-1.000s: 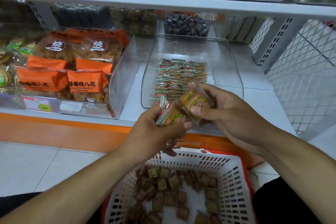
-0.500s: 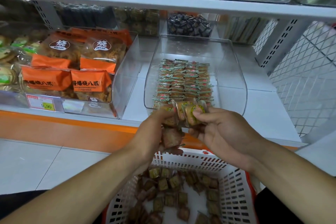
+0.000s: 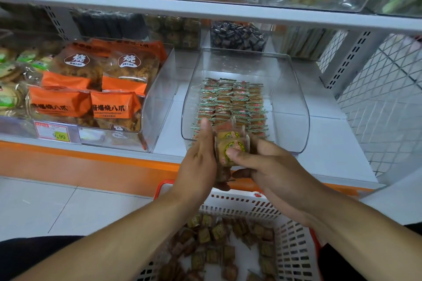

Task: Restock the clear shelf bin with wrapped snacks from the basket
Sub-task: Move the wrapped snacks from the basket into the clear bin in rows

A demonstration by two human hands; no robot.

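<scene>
A small stack of wrapped snacks stands on edge between my two hands, just in front of the clear shelf bin. My left hand presses flat against the stack's left side, fingers straight. My right hand grips the stack from the right, thumb across the front wrapper. Inside the bin lie neat rows of the same snacks. Below, a white basket with a red rim holds several loose wrapped snacks.
To the left stands another clear bin with orange snack bags and a price tag. A shelf board with more bins hangs overhead. White wire mesh closes the right side. The shelf's orange edge runs below.
Both hands have squared the loose snacks into one upright stack and lifted it towards the bin's front. My left hand has flattened against the stack's side.
</scene>
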